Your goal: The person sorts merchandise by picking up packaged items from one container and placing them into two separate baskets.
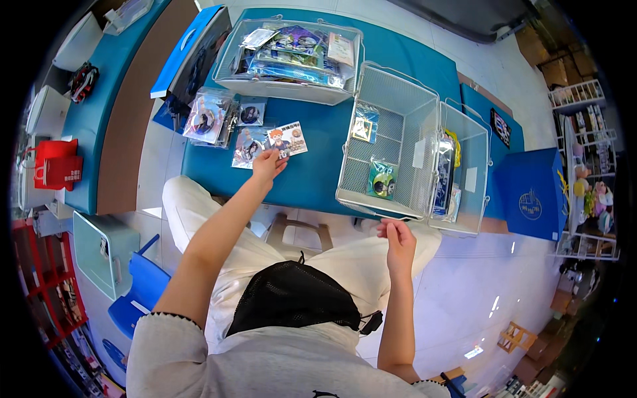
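Observation:
My left hand (268, 166) pinches the lower edge of an illustrated card (287, 138) with an orange-haired cartoon figure, over the teal table. Under and beside that card lies a clear-wrapped picture packet (248, 148). A round badge in a clear bag (252, 112) sits just behind, with a stack of bagged badges (207, 118) to its left. My right hand (398, 244) hovers by the front rim of a white wire basket (406, 81), its fingers curled in and nothing visible in them. In that basket are a small gold-and-white packet (363, 126) and a green badge packet (382, 180).
A second wire basket (279, 91), heaped with flat packets, stands at the back. Right of the middle basket is a narrower basket (472, 159) with packages. A blue-edged box (189, 56) stands at the left, and a blue box (531, 192) at the right. Beneath my legs is a stool (324, 237).

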### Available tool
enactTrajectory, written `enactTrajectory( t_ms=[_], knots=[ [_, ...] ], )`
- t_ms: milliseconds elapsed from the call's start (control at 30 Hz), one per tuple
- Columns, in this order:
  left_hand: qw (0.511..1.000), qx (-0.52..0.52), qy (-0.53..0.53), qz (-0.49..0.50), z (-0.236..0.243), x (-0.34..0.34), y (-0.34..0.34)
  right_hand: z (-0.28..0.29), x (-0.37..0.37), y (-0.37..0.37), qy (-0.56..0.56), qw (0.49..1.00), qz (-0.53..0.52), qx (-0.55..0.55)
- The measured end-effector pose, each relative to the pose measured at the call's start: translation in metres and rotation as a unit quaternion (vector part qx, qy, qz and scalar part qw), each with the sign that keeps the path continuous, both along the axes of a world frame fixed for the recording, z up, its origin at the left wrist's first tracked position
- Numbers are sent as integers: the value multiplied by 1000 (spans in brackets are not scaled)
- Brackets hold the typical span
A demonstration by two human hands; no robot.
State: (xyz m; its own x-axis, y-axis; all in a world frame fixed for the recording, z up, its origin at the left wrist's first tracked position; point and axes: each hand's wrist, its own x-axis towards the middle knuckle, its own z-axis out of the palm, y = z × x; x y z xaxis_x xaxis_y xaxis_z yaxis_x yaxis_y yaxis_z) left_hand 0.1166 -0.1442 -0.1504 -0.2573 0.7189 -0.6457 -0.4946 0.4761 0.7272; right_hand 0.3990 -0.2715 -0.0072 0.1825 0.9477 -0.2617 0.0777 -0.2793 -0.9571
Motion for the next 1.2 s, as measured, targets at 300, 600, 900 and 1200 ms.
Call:
enactTrajectory(
  t_ms=[300, 600, 900, 1200],
  knots=[
    [991, -21, 77, -112, -25, 58, 70, -5, 6, -13, -25, 998, -18, -58],
    [735, 409, 500, -204, 44, 61, 83, -13, -16, 32, -144, 990, 7, 7],
    [399, 395, 801, -207, 132, -48, 207, -34, -43, 49, -349, 922, 163, 35],
    [385, 422, 790, -225, 134, -59, 204, -26, -32, 50, -298, 937, 180, 39]
  ],
)
